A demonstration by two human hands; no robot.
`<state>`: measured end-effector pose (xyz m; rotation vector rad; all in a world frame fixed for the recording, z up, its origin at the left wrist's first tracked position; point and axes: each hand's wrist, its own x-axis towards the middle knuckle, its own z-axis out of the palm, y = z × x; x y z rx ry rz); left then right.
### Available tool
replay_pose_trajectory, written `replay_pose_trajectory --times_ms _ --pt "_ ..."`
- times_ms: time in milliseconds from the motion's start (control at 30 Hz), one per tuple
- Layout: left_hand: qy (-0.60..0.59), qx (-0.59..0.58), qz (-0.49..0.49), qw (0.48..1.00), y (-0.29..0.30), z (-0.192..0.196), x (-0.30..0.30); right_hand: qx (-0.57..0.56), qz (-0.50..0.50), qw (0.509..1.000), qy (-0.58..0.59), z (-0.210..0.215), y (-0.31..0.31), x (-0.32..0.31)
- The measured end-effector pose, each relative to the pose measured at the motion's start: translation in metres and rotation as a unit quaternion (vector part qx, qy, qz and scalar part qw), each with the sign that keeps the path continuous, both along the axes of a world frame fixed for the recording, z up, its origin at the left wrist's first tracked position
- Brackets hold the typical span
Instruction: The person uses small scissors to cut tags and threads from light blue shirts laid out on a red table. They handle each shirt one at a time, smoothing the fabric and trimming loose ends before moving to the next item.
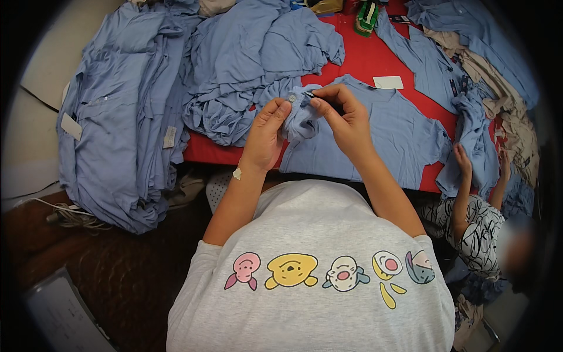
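Observation:
My left hand is closed on a bunched part of a light blue garment, gripping it by thumb and fingers. A pale round button shows on the cloth beside my left thumb. My right hand pinches a small dark tool at the top edge of that cloth; most of it is hidden by the fingers, so its kind is unclear. Below and to the right of the held cloth, a blue short-sleeved shirt lies spread on the red table.
Blue garments are heaped at the table's back left; more blue shirts hang or lie in a long stack at far left. A white card and green packet lie on the table. At right, a co-worker's hands handle blue cloth.

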<state>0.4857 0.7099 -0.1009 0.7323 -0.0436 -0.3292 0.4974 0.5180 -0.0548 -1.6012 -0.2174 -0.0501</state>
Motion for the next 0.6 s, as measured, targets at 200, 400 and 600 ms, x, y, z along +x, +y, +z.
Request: replay_pose_trajectory --times_ms 200,400,600 --pt "0.008 -0.005 0.013 1.0 0.0 0.001 -0.003 -0.024 0.001 0.999 -0.03 0.005 0.004 -0.003" --pt "-0.014 0.08 0.04 0.996 -0.002 0.009 -0.004 -0.014 -0.021 1.0 -0.015 0.0 0.002 0.002" --pt "-0.099 0.292 0.144 0.94 -0.009 0.024 -0.01 -0.158 -0.04 0.982 -0.091 0.029 0.005 -0.007"
